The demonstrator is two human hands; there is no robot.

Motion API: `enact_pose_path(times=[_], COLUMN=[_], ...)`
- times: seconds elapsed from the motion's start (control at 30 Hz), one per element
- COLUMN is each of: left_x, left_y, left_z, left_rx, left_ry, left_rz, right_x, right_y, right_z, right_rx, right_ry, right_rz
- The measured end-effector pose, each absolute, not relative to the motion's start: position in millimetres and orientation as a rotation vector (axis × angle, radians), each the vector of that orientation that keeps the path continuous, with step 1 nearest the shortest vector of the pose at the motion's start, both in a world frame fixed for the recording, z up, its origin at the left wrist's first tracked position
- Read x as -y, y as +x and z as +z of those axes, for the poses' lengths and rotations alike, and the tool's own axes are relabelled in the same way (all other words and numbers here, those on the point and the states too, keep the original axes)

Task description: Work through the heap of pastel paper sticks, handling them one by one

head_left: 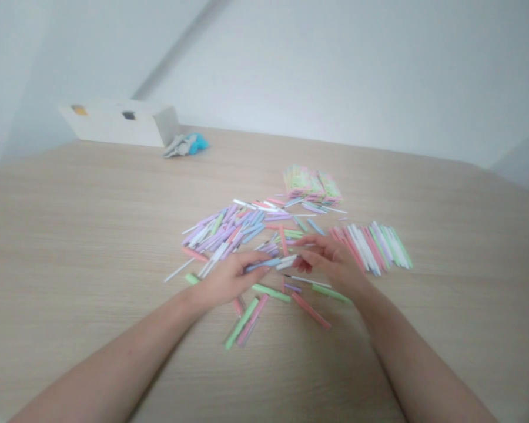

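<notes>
Between thumb and fingers, my left hand [231,276] pinches a slim light-blue pen-like stick [267,264] that points to the right. White stick ends [286,261] lie beside its tip. My right hand [330,261] meets these white ends with bent fingers; blur partly hides the contact. Under and around both hands lie loose pastel sticks, among them a green one [271,292], a red one [311,310] and a thin white rod with a dark tip [308,281]. Nearer to me, another green stick [241,323] rests next to a pink one [253,317].
A mixed pile of sticks [224,229] spreads left of my hands. To the right is a neat row of sticks [372,247]. Behind are stacked printed packets [311,183]. A white box [119,126] and a crumpled grey-and-blue item [186,144] stand back left on the wooden table [92,235].
</notes>
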State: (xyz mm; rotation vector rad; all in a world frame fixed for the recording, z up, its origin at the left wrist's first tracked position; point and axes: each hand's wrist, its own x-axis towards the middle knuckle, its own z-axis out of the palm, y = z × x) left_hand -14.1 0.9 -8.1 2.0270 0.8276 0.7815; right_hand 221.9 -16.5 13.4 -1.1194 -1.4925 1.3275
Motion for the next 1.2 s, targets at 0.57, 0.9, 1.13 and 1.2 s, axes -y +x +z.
enact_pose_path(times=[0.57,0.9,1.13,1.2], left_x=[5.8,12.6,13.7,13.7], left_y=[-11.5,-9.4,-8.1,-8.1], left_z=[-2.3,9.3,10.1,9.9], left_rx=[-0.739,-0.79,-0.853,-0.856], left_ry=[2.074,2.051,2.078,2.081], left_rz=[0.718,0.617,0.579,0.579], right_x=[20.0,25.4,26.6,26.5], right_y=[211.4,204.3,200.6,200.5], right_z=[18.1,19.9,15.9,14.7], right_rx=[1.594,1.734,1.759,1.745], right_ry=[-1.181,-1.222,-1.279,-1.27], right_rz=[1.218,1.152,1.095,1.112])
